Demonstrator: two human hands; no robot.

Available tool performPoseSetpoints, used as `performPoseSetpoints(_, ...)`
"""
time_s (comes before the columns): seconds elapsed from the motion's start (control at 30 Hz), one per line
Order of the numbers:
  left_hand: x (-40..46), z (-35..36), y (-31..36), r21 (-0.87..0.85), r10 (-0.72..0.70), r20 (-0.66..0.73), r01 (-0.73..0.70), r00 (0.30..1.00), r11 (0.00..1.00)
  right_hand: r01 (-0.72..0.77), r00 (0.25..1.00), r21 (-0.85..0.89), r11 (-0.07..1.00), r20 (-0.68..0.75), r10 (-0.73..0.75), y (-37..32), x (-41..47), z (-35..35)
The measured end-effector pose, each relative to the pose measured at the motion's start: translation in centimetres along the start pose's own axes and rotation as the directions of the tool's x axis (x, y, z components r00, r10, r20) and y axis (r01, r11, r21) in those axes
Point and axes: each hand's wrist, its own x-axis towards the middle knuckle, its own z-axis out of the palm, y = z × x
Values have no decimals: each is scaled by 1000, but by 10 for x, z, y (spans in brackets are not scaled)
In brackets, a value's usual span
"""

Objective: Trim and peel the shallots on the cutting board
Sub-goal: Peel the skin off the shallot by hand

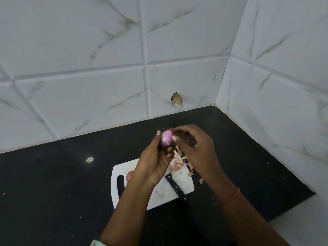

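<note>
My left hand [156,157] has fingers curled round the shallot [166,137], holding it up above the counter [53,183]. My right hand [192,144] pinches at the shallot's top w/ thumb and fingertips. Shallot looks purple, mostly bare. Below, at 6 o'clock from it, the white cutting board [184,183]; pile of peels [179,162] on its 1 o'clock corner, knife [175,188] lying on the board's right side, handle off the edge. Another shallot piece [130,175] by the board's handle slot, approx 9 o'clock side.
</note>
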Motion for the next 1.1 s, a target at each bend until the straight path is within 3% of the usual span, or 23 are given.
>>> performPoseSetpoints(0.1,-2,-3,0,115,103,10,-103,995,988,112,994,-135,985,26,-109,0,1,2)
performPoseSetpoints(0.3,-9,-1,4,240,220,105,-240,970,941,29,998,-60,998,-62,-33,-2,2,2)
performPoseSetpoints(0.53,-11,0,4,280,235,141,-267,962,922,-40,992,-7,999,-118,39,0,3,1)
performPoseSetpoints(0.73,-12,2,5,191,210,167,-241,963,952,-41,984,-30,999,-176,35,7,1,3)
performPoseSetpoints(0.9,-11,-2,6,212,225,180,-262,957,942,-11,1000,29,1000,-6,11,0,0,6)
performPoseSetpoints(0.97,-12,-4,8,248,224,193,-268,955,931,11,1000,-19,1000,-25,-11,2,1,5)
performPoseSetpoints(1.1,-13,-16,20,353,222,149,-261,964,898,-93,995,-85,992,-44,90,21,1,2)
